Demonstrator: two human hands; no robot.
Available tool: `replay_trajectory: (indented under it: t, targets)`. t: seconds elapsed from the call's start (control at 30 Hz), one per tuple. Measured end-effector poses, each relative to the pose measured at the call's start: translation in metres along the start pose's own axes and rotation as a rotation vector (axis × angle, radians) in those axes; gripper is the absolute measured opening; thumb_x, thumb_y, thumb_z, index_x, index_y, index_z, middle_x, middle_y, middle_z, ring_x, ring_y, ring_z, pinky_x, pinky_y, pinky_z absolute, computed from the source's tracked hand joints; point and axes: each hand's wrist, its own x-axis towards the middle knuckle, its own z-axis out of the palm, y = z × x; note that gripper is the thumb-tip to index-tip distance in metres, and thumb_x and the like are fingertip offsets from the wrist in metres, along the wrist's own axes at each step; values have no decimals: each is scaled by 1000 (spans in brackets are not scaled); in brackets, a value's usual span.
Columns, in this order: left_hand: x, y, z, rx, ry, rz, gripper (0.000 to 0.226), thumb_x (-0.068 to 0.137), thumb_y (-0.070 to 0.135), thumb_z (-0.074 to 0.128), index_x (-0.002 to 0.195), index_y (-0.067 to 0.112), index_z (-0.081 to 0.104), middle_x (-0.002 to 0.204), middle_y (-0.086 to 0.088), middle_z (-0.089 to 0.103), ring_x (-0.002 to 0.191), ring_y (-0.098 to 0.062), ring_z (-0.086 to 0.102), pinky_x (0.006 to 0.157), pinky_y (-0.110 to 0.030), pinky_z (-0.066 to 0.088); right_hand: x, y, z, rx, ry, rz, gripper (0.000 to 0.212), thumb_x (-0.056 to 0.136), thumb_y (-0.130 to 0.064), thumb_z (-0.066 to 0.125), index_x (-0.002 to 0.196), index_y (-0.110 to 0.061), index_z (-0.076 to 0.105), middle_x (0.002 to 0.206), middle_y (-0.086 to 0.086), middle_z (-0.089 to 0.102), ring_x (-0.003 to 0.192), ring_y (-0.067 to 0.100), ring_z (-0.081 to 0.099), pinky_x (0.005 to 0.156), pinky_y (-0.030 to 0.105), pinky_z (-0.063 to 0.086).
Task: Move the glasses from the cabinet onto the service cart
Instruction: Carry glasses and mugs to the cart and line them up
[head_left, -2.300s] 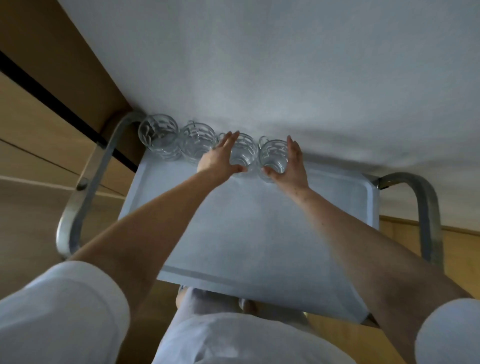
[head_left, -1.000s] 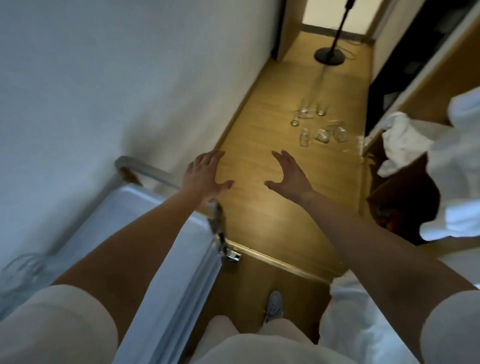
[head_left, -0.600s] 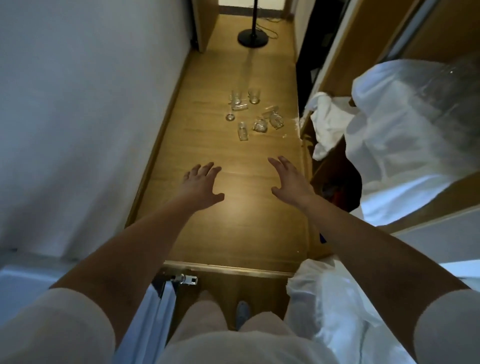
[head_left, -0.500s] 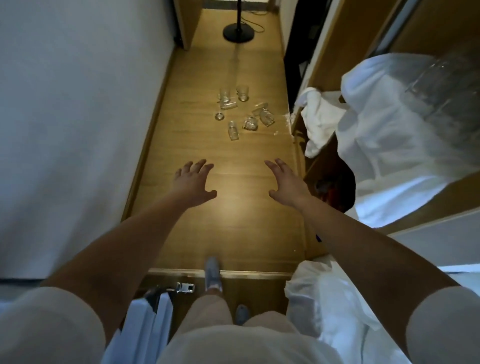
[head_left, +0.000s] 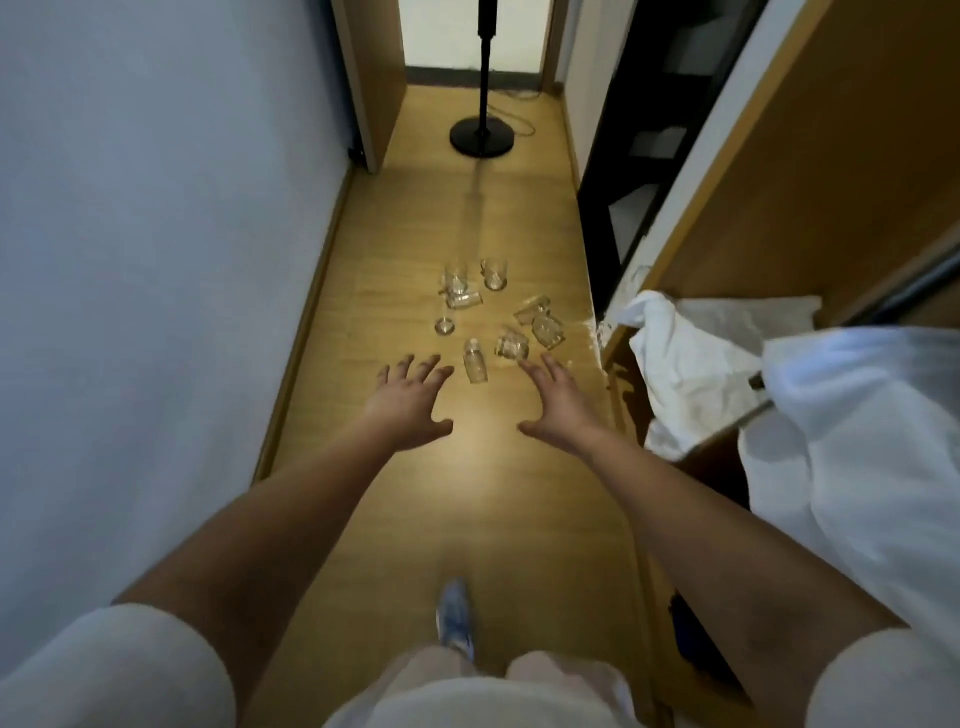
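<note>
Head camera: about eight small clear drinking glasses (head_left: 494, 274) are scattered in a loose cluster on the yellow-brown wooden floor (head_left: 467, 509) of a narrow corridor. They lie near the foot of the tall brown wooden cabinet (head_left: 831, 171) on the right. Two at the far side stand upright and most of the others lie on their sides; the blur makes the exact count uncertain. One black floor stand with a round base (head_left: 481, 137) stands farther down the corridor. Two white crumpled cloths (head_left: 685, 374) hang out of the cabinet's lower part. One blue shoe (head_left: 455, 618) is planted on the floor below the arms.

Both bare arms reach forward, roughly parallel. The left hand (head_left: 410, 402) and right hand (head_left: 563, 405) are palm-down with fingers spread and thumbs turned inward, each holding nothing, above the floor short of the glasses.
</note>
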Motion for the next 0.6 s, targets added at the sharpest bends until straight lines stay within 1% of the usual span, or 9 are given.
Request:
replay_trajectory:
  t: [0.1, 0.17, 0.27, 0.37, 0.43, 0.53, 0.6]
  targets:
    - [62, -30, -32, -27, 1, -32, 82, 86, 58, 52, 152, 29, 11, 161, 3, 3, 147, -29, 1, 118, -51, 8, 68, -21, -25, 72, 34, 2, 97, 74, -42, 76, 148, -42, 14, 160, -5, 2, 146, 25, 10, 112, 54, 27]
    - [95, -36, -41, -33, -36, -26, 83, 86, 61, 49, 152, 30, 10, 161, 4, 2, 147, -28, 0, 118, -51, 7, 102, -19, -33, 97, -3, 37, 100, 71, -47, 77, 148, -44, 13, 160, -6, 0, 147, 24, 7, 112, 56, 26]
    - [150, -45, -41, 52, -56, 13, 84, 85, 66, 45, 152, 32, 7, 161, 4, 0, 147, -27, -2, 118, -52, 3, 158, -2, -42, 33, -78, 29, 105, 68, -54, 77, 148, -46, 9, 160, -8, -4, 147, 22, 2, 114, 58, 20]
    - [219, -57, -51, 63, -66, -2, 84, 85, 68, 42, 152, 32, 7, 161, 4, -1, 147, -29, -4, 118, -53, 1, 233, 14, -63, -44, -132, 0, 107, 67, -59, 75, 148, -46, 7, 160, -8, -7, 147, 23, -3, 113, 57, 13]
    - [264, -63, -63, 53, -73, -29, 84, 85, 72, 36, 152, 32, 5, 161, 3, -4, 147, -31, -7, 117, -53, -1, 279, 22, -81, -96, -159, -34, 103, 70, -63, 69, 149, -45, 5, 160, -7, -10, 147, 24, -7, 114, 56, 8]
    - [338, -62, -93, 3, -98, -81, 85, 84, 78, 22, 152, 33, 1, 160, 2, -10, 146, -31, -12, 116, -52, -6, 353, 36, -115, -244, -181, -119, 91, 78, -73, 50, 149, -43, 3, 159, -4, -14, 146, 27, -12, 114, 57, 0]
    - [375, -57, -113, -24, -114, -79, 87, 82, 81, 16, 152, 33, -1, 159, 2, -11, 146, -30, -13, 116, -52, -7, 391, 44, -141, -344, -216, -180, 86, 80, -76, 42, 149, -45, 0, 159, -4, -17, 146, 28, -14, 114, 58, -4]
